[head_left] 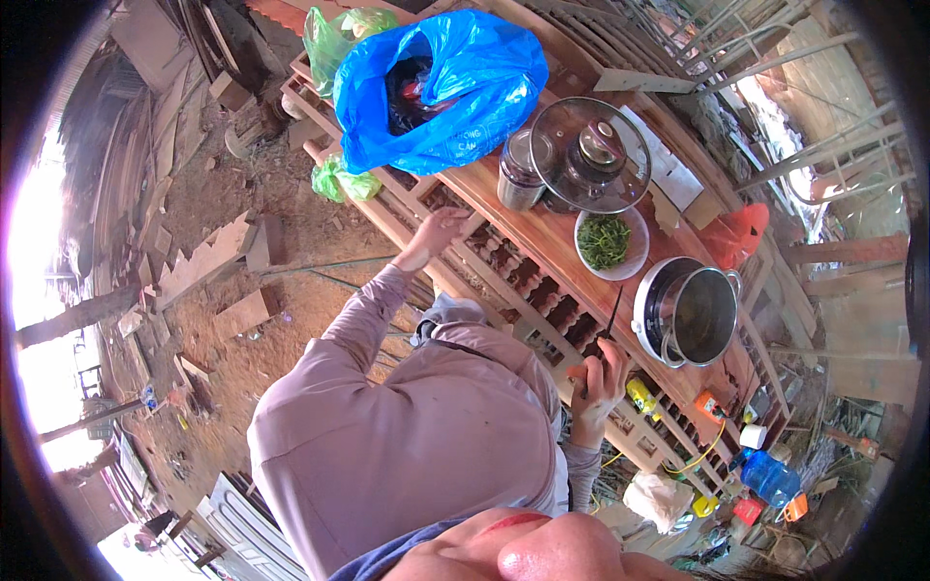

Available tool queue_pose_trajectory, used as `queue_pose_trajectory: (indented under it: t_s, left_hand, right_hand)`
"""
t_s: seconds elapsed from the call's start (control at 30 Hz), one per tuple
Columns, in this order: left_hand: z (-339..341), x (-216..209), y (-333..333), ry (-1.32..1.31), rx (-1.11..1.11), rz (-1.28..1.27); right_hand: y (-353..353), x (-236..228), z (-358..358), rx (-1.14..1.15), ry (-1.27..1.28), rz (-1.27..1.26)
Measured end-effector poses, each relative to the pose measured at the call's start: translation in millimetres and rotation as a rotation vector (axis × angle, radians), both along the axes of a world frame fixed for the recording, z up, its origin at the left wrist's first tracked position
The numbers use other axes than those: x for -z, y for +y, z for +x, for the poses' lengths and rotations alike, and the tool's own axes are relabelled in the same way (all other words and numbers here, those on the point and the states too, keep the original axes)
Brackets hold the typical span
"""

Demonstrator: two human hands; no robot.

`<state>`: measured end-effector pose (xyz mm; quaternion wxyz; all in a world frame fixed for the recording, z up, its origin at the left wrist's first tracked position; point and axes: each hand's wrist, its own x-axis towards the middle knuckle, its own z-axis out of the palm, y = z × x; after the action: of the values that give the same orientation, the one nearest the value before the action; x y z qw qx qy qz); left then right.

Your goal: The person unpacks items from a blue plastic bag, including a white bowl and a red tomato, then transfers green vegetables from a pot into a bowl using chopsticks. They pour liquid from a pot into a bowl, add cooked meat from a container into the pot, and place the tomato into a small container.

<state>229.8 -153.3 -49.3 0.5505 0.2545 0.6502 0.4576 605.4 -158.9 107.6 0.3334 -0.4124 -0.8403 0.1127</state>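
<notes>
My right hand is closed around dark, thin chopsticks, their tips pointing toward a white bowl of green leaves. Beside the bowl stands a pot with a shiny rim and some liquid inside, set on a white-rimmed cooker. My left hand is by the near rail of the wooden bench, fingers stretched out and holding nothing. Beyond it sits a big blue plastic bag with dark contents. A glass lid rests on dark containers next to a metal canister.
The carved wooden bench has slatted sides. Green plastic bags hang at its left, and an orange-red bag lies at its far edge. A yellow power tool, an orange socket box and a blue water jug are at the right.
</notes>
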Motion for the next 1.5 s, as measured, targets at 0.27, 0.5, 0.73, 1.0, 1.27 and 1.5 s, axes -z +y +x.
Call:
queue_pose_trajectory:
  t_s: [0.27,0.5,0.73,1.0,1.27,1.5]
  left_hand:
    - [-50.6,-35.1,36.5,0.612,0.061,0.312]
    - [-64.9,-83.2,48.7,0.733,0.273,0.4]
    - [-82.1,-73.8,39.8,0.927,0.594,0.117]
    - [-163.3,-105.0,66.5,1.001,0.105,0.306]
    - [-219.4,-67.1,129.0,1.201,0.303,0.21]
    - [-192.4,-31.5,180.0,1.119,0.585,0.441]
  right_hand:
    - [-0.8,-10.4,-47.2,0.055,-0.112,0.05]
    - [4.5,7.4,-63.3,0.155,-0.174,-0.011]
    - [40.5,-31.1,-96.2,0.363,-0.159,0.146]
    - [33.1,-19.5,-119.0,0.504,-0.185,-0.047]
    - [18.8,-12.0,-109.2,0.621,-0.252,-0.129]
    - [17.2,-16.7,-126.2,0.677,-0.281,-0.152]
